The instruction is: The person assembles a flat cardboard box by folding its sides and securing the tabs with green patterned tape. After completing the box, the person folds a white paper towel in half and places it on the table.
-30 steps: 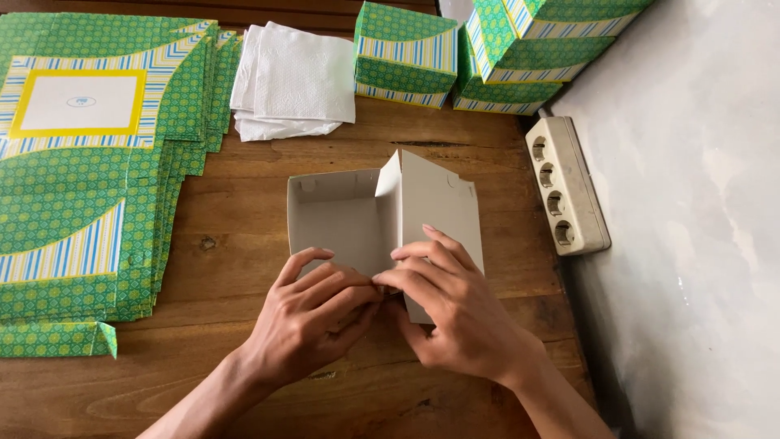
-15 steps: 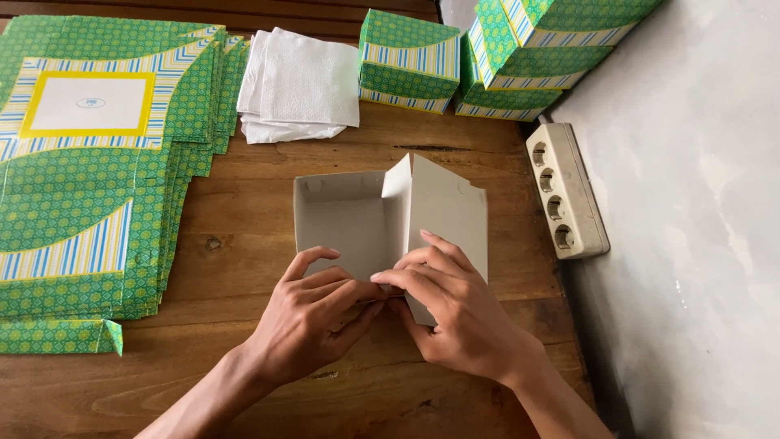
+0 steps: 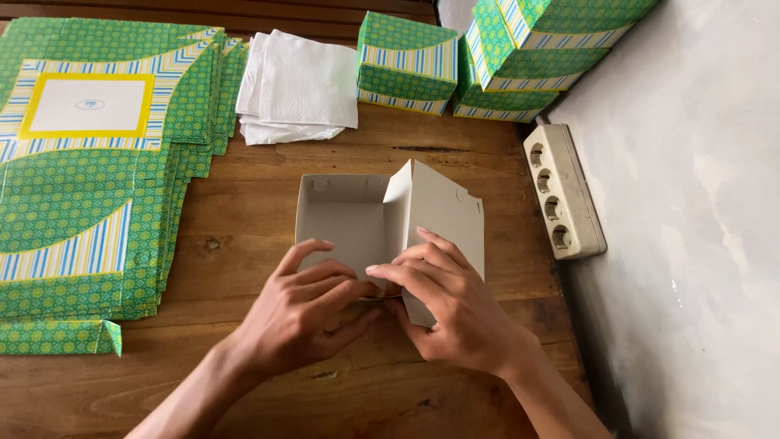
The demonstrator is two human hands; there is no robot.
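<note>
Grey-white half-folded cardboard box [image 3: 357, 219], lid flap upright

The half-folded grey-white cardboard box [image 3: 357, 219] looks matt and slightly fibrous inside. The brown wooden table [image 3: 268, 175] shows grain, knots and cracks with a dull finish. The stacked flat green patterned cardboard sheets [image 3: 89, 162] appear smooth and printed; the white paper napkins [image 3: 296, 85] look soft and textured.
</note>
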